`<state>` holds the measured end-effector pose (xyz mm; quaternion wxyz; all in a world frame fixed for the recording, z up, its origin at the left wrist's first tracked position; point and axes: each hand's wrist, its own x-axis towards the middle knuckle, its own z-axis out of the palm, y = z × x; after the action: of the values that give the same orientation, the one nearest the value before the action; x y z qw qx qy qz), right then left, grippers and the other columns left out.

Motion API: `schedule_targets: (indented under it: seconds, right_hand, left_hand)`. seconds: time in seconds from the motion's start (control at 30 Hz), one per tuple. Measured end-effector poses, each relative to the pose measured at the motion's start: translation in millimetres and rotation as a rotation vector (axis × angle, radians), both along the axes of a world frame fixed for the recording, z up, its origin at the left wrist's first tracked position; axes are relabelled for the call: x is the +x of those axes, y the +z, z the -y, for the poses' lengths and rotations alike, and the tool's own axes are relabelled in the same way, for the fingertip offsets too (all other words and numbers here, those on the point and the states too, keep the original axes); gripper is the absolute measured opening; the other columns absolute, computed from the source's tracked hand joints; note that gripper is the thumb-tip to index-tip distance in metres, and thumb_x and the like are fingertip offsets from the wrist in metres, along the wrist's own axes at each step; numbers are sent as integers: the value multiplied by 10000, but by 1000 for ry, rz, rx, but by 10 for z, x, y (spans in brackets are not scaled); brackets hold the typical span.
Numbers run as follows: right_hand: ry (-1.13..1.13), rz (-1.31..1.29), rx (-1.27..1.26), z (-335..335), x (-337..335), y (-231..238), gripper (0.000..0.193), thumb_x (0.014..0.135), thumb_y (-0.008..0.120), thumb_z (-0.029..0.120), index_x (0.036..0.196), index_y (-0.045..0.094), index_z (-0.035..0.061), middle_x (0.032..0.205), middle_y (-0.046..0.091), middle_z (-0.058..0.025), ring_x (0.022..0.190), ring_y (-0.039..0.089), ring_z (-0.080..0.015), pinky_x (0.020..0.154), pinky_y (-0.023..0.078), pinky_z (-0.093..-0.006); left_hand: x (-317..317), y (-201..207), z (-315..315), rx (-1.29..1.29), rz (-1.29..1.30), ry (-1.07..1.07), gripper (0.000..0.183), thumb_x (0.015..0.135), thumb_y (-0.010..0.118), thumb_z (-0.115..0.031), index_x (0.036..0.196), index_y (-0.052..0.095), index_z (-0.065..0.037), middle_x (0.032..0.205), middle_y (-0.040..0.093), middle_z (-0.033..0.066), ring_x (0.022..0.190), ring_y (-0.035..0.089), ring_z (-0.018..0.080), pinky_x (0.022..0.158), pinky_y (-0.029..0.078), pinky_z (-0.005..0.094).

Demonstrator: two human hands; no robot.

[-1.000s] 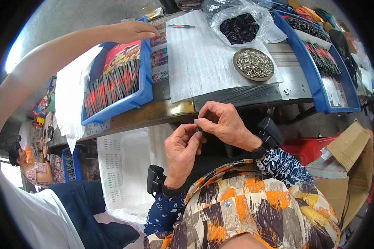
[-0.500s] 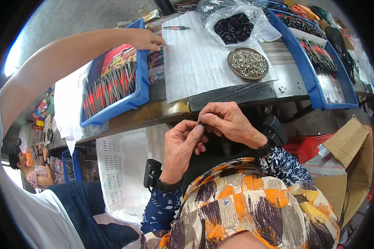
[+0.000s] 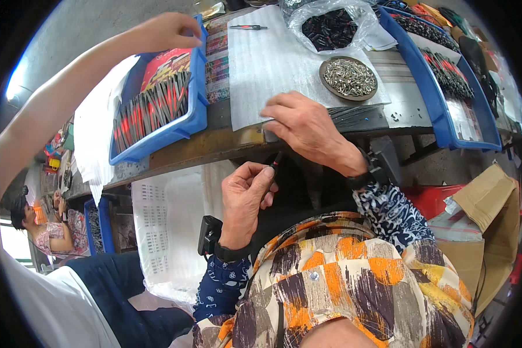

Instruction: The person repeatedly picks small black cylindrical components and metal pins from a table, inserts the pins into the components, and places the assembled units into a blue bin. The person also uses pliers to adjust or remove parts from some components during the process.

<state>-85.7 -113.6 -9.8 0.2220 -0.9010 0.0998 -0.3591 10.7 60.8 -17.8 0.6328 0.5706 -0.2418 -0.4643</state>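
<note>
From where I stand, the person's left hand (image 3: 246, 197) pinches a small dark piece (image 3: 276, 165) between thumb and forefinger, just short of the table's front edge (image 3: 214, 148) and above the lap; the right hand (image 3: 307, 130) hangs over that same edge, fingers loosely bent toward the near border of a white foam sheet (image 3: 261, 75); whether it grips anything, I cannot tell. Thin dark rods (image 3: 349, 116) lie just beside its knuckles, along the table's rim; beyond them a round dish (image 3: 325, 86) of metal pieces sits on the sheet, near a plastic bag (image 3: 362, 29).

The widest room for moving lies over the sheet, between the dish and the left blue tray (image 3: 156, 144); a lone pen (image 3: 248, 26) rests toward its far end; the right blue tray (image 3: 475, 145) bounds the other side; a co-worker's hand (image 3: 168, 32) hovers over the left tray's far end, well apart from both working hands.
</note>
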Motion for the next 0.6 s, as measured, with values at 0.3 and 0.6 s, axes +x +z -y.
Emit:
schedule_targets:
  seconds: [0.3,0.6]
  right_hand:
    - [-80,-213,-304,-72,412,-242,383,860,623,342,1058,612,14,1162,575,-94,1079,531,-256,829,418,-449]
    - [52,-30,-92,-57,711,-92,360,859,642,317,1025,606,-1,967,631,-124,962,596,-305,767,439,-449]
  left_hand:
    - [60,-51,-102,35,9,54,152,911,653,-166,899,623,-17,681,616,37,501,516,54,443,374,166]
    - [167,-99,-163,-13,-28,95,154,915,651,-165,908,625,-13,689,609,29,505,508,47,451,372,165]
